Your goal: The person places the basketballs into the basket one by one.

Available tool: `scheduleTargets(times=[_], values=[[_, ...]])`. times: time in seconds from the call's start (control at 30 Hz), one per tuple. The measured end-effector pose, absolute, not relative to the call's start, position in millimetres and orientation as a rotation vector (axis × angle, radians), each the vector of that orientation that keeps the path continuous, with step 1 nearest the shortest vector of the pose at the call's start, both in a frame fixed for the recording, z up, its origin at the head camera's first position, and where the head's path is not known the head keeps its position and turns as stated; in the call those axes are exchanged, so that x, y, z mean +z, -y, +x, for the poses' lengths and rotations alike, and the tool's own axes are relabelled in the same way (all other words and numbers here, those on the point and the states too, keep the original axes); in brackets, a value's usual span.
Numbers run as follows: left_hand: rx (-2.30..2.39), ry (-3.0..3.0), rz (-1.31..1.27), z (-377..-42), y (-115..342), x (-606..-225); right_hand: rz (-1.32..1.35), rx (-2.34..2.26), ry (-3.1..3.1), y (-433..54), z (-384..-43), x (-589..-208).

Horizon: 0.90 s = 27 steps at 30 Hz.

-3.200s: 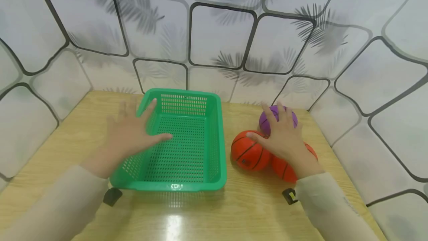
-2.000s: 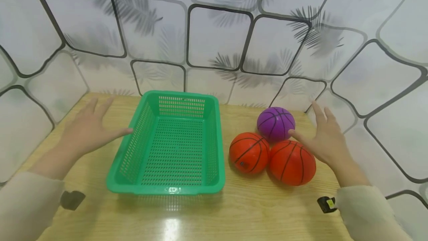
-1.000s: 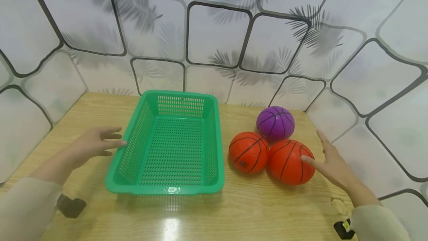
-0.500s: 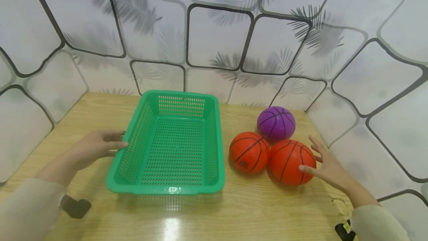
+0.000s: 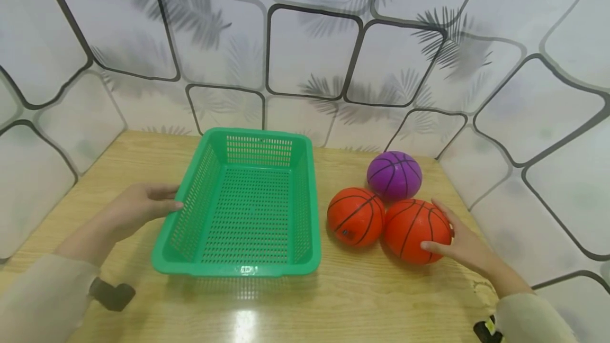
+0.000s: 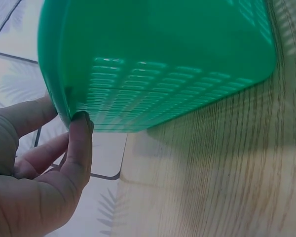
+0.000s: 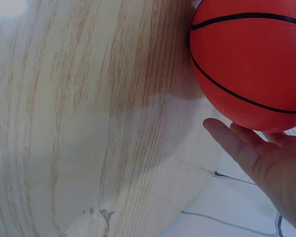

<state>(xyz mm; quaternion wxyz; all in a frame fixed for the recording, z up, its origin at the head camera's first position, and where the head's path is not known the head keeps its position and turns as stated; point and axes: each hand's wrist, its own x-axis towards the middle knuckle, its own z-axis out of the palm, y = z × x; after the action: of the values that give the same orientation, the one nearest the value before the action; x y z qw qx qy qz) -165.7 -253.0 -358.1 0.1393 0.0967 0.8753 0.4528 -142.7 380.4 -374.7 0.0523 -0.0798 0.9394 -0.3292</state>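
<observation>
A green plastic basket (image 5: 237, 270) with slotted walls stands on the wooden table. At its left side my left hand (image 5: 133, 209) pinches the rim; in the left wrist view the thumb and fingertips meet at the basket's edge (image 6: 54, 64). Right of the basket lie two orange-red toy basketballs, the nearer-left one (image 5: 355, 217) and the right one (image 5: 413, 232). Against the right ball's right side is my right hand (image 5: 464, 242), fingers spread and fairly straight. In the right wrist view the thumb sits apart from the red ball (image 7: 251, 59), while the fingers reach behind it, partly hidden.
A purple toy basketball (image 5: 394, 176) lies behind the two red ones, close to them. The wooden table (image 5: 333, 300) meets patterned walls (image 5: 314, 57) at the back and sides. Both forearms wear pale sleeves with dark wrist cameras.
Both hands have moved down and outward from above the basket and balls. The left has taken hold of the basket's left rim; the right has come in against the right red ball.
</observation>
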Motion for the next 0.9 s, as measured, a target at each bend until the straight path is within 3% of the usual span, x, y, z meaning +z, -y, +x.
scheduleTargets(times=[0.6,0.9], values=[[1.313,-2.505,0.196,-164,250,-356,-0.191,-1.233,-2.834,-385,-133,-378],[1.316,-2.502,0.211,-163,251,-356,-0.259,-1.257,-2.898,-387,-129,-357]])
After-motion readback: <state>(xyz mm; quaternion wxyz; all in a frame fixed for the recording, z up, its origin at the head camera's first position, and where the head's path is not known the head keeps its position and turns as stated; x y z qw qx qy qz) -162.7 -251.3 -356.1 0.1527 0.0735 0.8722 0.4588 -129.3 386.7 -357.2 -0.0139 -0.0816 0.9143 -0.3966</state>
